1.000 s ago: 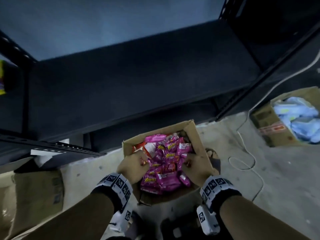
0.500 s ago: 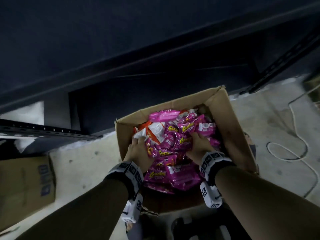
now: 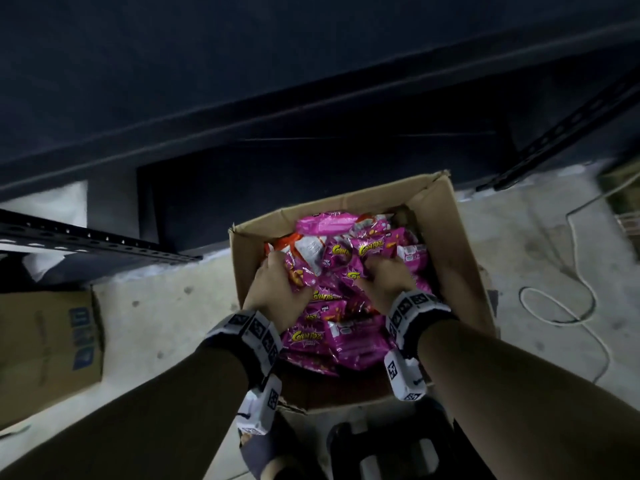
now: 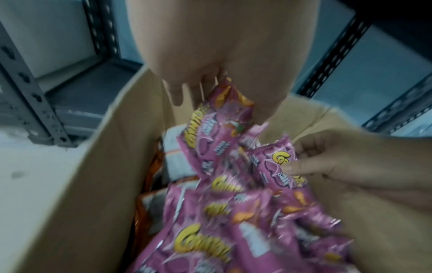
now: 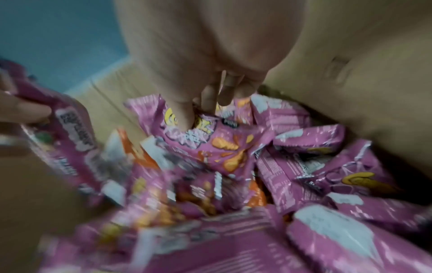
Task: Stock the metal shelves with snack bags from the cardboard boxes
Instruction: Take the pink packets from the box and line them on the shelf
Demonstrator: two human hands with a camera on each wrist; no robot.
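Down on the concrete floor [image 3: 180, 317], just in front of the dark metal shelves [image 3: 311, 143], an open cardboard box [image 3: 460, 271] is sitting heaped with pink snack bags [image 3: 332, 344], with a few orange-and-white packets [image 3: 304, 249] showing along its left side. Both hands are reaching into the box from the near side. The left hand [image 3: 277, 292] is curling its fingers and thumb around one pink bag [image 4: 217, 118] near the left wall of the box, and the left wrist view is showing that bag pinched at its upper end and hanging down over the pile. The right hand [image 3: 384, 284] is closing on another pink bag [image 5: 210, 146] nearer the middle of the heap, its thumb [image 5: 184, 114] pressing on the printed face while the other fingers are tucking in behind the top edge. The two hands are working well apart from each other, each clamped on its own bag, with more bags lying between them. Both wrists are wearing bands printed with black-and-white markers [image 3: 252, 332]. Off to the left, a second, closed cardboard box [image 3: 48, 344] is resting on the floor, and to the right a white cable [image 3: 557, 306] is looping across the concrete. Much of the right wrist view is blurring toward its lower edge.
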